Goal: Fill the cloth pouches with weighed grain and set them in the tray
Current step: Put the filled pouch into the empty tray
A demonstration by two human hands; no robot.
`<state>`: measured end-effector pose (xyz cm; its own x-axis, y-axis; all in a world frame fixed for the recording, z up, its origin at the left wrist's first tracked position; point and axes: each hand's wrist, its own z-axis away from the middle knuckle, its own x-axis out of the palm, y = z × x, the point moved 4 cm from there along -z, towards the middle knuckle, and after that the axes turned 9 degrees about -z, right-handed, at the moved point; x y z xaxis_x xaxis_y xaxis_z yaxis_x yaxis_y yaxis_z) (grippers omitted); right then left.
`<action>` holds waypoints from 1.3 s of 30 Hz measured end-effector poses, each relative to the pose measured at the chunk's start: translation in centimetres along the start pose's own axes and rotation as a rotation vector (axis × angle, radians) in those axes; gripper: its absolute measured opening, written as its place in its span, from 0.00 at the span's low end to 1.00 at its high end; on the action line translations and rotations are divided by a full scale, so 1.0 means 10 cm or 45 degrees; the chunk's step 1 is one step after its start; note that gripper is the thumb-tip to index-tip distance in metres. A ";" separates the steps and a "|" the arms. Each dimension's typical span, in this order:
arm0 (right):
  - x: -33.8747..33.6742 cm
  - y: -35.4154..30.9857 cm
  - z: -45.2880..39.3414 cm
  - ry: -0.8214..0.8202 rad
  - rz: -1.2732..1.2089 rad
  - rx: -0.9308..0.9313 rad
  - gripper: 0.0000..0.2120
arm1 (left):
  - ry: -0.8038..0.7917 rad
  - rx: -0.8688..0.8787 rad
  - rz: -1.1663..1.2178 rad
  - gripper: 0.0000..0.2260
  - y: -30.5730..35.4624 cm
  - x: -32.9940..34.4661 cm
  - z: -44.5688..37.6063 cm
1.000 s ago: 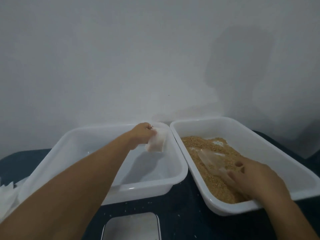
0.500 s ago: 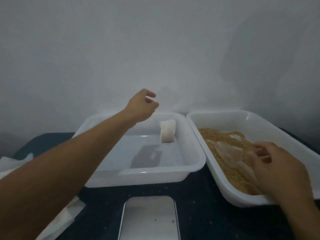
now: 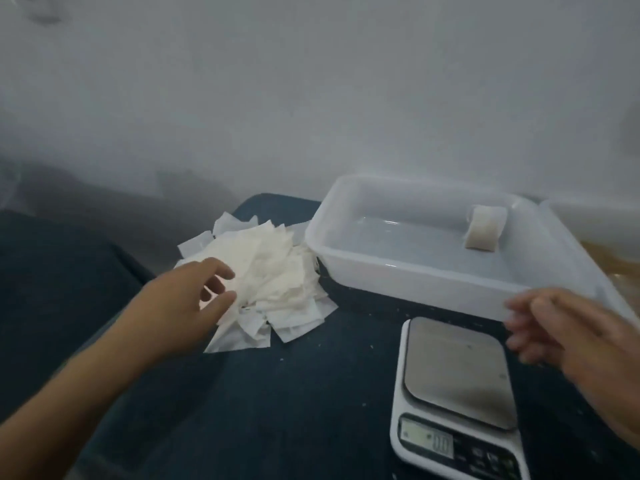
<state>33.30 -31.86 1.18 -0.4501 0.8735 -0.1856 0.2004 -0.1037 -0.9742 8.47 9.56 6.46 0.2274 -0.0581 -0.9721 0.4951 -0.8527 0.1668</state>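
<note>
1 filled pouch (image 3: 484, 229) apart from left grip (image 3: 194, 299)

We have just one camera, worn on the head. It looks forward and down, close over the dark table (image 3: 277, 410), toward the white wall (image 3: 311, 81).

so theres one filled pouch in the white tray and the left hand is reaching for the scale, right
Not quite. The head view shows the left hand reaching for the pile of empty pouches, not the scale. One filled pouch does sit in the white tray.
</note>
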 end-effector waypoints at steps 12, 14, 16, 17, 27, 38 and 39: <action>0.90 -0.05 -0.05 -0.058 -0.703 0.595 0.16 | 0.185 -0.027 0.197 0.07 -0.18 0.51 0.05; 0.58 0.02 -0.15 0.249 -0.581 0.479 0.11 | 0.188 0.026 0.205 0.06 -0.10 0.54 0.04; 0.34 0.09 -0.15 0.426 -0.315 0.368 0.08 | 0.196 0.070 0.214 0.08 -0.01 0.57 0.04; 0.25 0.12 -0.13 0.471 -0.173 0.342 0.08 | 0.202 0.086 0.214 0.09 0.04 0.59 0.04; 0.25 0.22 0.01 0.574 -0.043 0.140 0.13 | 0.327 -0.213 0.145 0.22 0.09 0.42 -0.42; 0.27 0.12 0.05 0.558 -0.030 0.069 0.16 | 0.288 -0.285 0.379 0.04 -0.18 0.62 -0.56; 0.28 0.12 0.05 0.557 -0.035 0.069 0.16 | 0.307 -0.278 0.376 0.05 -0.19 0.62 -0.57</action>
<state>31.87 -29.77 -0.54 -0.0417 0.9942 -0.0995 0.1421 -0.0927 -0.9855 13.69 13.81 1.06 0.5622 -0.1384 -0.8154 0.5390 -0.6865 0.4881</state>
